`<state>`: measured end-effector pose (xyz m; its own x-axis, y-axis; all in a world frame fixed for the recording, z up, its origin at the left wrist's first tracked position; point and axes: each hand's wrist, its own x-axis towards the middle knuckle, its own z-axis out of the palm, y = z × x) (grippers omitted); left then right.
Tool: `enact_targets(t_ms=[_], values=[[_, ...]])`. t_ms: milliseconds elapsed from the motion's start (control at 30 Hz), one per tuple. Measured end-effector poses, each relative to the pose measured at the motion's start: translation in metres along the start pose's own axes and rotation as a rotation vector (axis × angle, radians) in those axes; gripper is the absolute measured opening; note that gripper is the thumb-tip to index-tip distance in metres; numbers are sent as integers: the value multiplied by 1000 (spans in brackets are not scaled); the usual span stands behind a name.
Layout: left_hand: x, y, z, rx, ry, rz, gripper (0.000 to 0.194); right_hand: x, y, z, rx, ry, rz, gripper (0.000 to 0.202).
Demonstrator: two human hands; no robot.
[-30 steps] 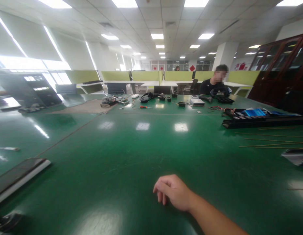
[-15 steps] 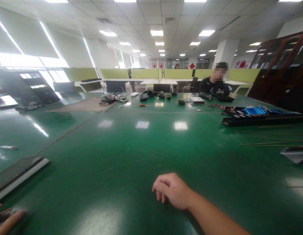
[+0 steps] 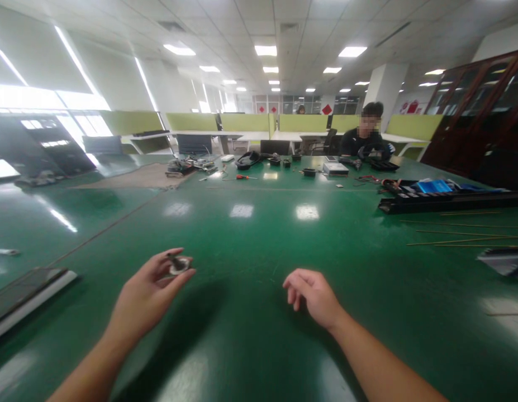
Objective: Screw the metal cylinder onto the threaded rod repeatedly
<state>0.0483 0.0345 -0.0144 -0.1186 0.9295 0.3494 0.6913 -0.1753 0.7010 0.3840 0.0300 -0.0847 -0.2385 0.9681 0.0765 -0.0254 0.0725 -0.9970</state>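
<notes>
My left hand [image 3: 152, 285] is raised above the green table [image 3: 242, 251], its thumb and fingers closed on a small round metal part with a dark stem [image 3: 178, 264]. The part has a pale, disc-like rim, and its exact kind is too blurred to make out. To the right, my right hand [image 3: 311, 296] hovers low over the tabletop with its fingers loosely curled in. Nothing shows in its grasp.
A flat dark panel with a pale edge [image 3: 30, 296] lies at the left. Thin rods [image 3: 464, 235] and a long black channel [image 3: 443, 204] lie at the right. Beyond are a screwdriver [image 3: 244, 177], assorted parts and a seated person [image 3: 363, 134].
My left hand has come up from the lower left corner towards the middle, carrying the small metal part. My right hand has shifted slightly up and to the right, still curled.
</notes>
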Motion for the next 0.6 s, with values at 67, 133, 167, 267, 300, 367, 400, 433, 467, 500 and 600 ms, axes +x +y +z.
enact_targets(t_ms=[67,133,167,267,300,367,400,433,467,500,600], values=[[4,25,40,-149,-135,43,61,2,1,-5,-33,74,5,36],[2,48,76,-200,-249,129,46,4,3,-8,-75,148,21,27],[0,56,91,-198,-297,177,39,4,4,-8,-103,181,28,22],[-9,65,119,-162,-409,306,30,2,9,-4,-265,228,15,25],[-12,64,124,-153,-435,347,29,2,10,-2,-349,214,0,26],[-15,57,127,-147,-492,434,28,0,10,3,-436,170,-8,28],[-16,53,127,-147,-525,472,28,0,10,6,-465,158,-6,27],[-17,50,126,-148,-557,504,28,-1,10,7,-491,149,-7,26],[-17,46,125,-150,-584,526,28,-1,9,9,-507,135,0,25],[-17,43,124,-152,-603,536,28,-2,9,10,-510,125,8,26],[-18,36,122,-169,-620,506,31,-4,8,11,-503,93,21,27]])
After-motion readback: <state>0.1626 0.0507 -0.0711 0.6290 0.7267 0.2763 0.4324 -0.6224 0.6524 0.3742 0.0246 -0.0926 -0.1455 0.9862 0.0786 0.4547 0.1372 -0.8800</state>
